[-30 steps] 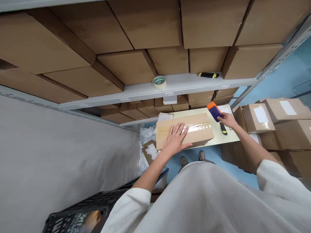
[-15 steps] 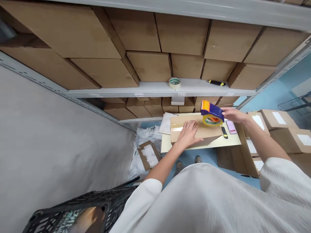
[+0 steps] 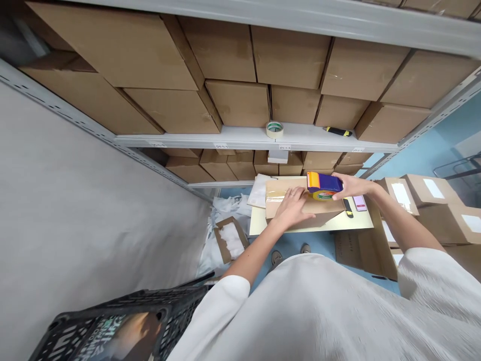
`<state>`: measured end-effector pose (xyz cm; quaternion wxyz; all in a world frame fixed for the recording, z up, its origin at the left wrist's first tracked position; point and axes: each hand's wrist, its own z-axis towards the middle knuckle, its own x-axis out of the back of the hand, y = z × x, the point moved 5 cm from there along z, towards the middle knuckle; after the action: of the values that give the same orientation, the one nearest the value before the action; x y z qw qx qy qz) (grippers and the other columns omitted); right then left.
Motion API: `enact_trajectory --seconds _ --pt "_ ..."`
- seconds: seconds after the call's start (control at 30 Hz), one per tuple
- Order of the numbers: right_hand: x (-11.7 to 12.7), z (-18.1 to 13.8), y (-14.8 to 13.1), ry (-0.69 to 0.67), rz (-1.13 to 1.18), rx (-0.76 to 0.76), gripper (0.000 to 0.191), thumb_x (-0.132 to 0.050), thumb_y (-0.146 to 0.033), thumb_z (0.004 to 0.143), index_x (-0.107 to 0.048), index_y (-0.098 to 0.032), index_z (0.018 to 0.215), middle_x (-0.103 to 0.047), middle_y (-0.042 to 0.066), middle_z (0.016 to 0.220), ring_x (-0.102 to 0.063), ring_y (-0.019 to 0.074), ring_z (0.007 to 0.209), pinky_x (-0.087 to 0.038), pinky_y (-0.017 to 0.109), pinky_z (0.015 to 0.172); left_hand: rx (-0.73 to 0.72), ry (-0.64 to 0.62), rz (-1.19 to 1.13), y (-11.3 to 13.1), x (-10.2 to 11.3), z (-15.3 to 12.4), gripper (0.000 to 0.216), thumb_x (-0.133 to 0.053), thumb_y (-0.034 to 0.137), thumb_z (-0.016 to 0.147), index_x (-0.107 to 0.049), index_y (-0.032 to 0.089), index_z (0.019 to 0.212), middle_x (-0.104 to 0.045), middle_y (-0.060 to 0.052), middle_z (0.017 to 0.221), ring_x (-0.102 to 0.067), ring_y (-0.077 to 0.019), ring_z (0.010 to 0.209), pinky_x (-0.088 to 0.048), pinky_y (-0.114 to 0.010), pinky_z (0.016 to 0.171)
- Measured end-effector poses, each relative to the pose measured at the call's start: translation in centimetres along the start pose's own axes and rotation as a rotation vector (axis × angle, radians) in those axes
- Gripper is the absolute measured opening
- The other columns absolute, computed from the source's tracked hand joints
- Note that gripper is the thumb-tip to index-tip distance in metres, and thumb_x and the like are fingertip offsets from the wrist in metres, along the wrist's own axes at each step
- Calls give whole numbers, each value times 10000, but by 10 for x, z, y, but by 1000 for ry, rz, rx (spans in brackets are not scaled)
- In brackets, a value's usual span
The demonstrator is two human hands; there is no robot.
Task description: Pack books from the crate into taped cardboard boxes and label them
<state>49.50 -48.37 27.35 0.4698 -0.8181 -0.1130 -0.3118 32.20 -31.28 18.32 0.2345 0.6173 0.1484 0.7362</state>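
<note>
Head view: your long brown cardboard box (image 3: 319, 208) lies lengthwise across the pale yellow tabletop (image 3: 263, 225), right in front of you, a shiny strip of clear tape (image 3: 276, 192) on the left part of its top. That placing probably suits a two-handed reach, one hand to each half. Your left hand (image 3: 293, 209) rests palm down on the box top, fingers slightly bent and a little apart, thumb spread wide toward the near edge; it grips nothing, and seems to be there to keep the box from sliding. Your right hand (image 3: 349, 186) is closed round the back end of a dark blue and orange plastic tape dispenser (image 3: 323, 182), which sits over the box's right part, orange front facing left, yellow-edged roll underneath. Held from behind, it likely leaves the front clear of your fingers; whether the roll meets the cardboard, you cannot tell from here. Just beside the box's right end: a black and yellow utility knife (image 3: 348, 208), and next to it a pink-screened phone (image 3: 359, 203), both probably laid there to stay within reach. On the grey metal shelf (image 3: 240, 134) beyond, a cream masking-tape roll (image 3: 275, 134) sits near the front edge.
</note>
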Motion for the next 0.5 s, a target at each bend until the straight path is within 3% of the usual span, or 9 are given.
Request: enact_trajectory --seconds 0.13,0.23,0.3,0.37,0.5 --pt "1 -1 5 110 -194 -11 576 -852 -364 697 -644 -261 1223 -755 41 1097 -717 288 947 -592 416 883 10 41 -119 0 6 0 649 -801 584 927 -657 242 1459 -604 -172 1572 -486 -395 1556 -240 -598 1376" --pt "-1 1 8 114 -214 18 520 -790 -323 700 -633 -256 1190 -743 38 1081 -709 278 933 -580 390 837 108 164 -390 -10 15 1 377 -541 502 1088 -743 235 1263 -731 -136 1392 -641 -318 1378 -403 -522 1279" --pt "-2 2 8 114 -219 34 497 -776 -320 701 -627 -250 1170 -738 46 1081 -706 280 941 -572 377 810 241 281 -612 -23 21 2 427 -450 510 1112 -759 218 1079 -789 -121 1197 -716 -283 1190 -524 -446 1128" --pt "-2 3 6 124 -249 41 480 -779 -320 701 -625 -248 1150 -735 54 1075 -699 282 945 -560 368 795 355 365 -794 -35 25 4 475 -473 570 1088 -736 211 924 -793 -106 1033 -731 -263 1049 -564 -393 1010" --pt "-2 5 -1 140 -311 67 444 -786 -328 716 -622 -254 1122 -736 60 1075 -690 285 958 -547 367 832 425 366 -988 -39 31 9 493 -572 624 1021 -706 206 798 -773 -88 928 -722 -237 969 -548 -369 1003"
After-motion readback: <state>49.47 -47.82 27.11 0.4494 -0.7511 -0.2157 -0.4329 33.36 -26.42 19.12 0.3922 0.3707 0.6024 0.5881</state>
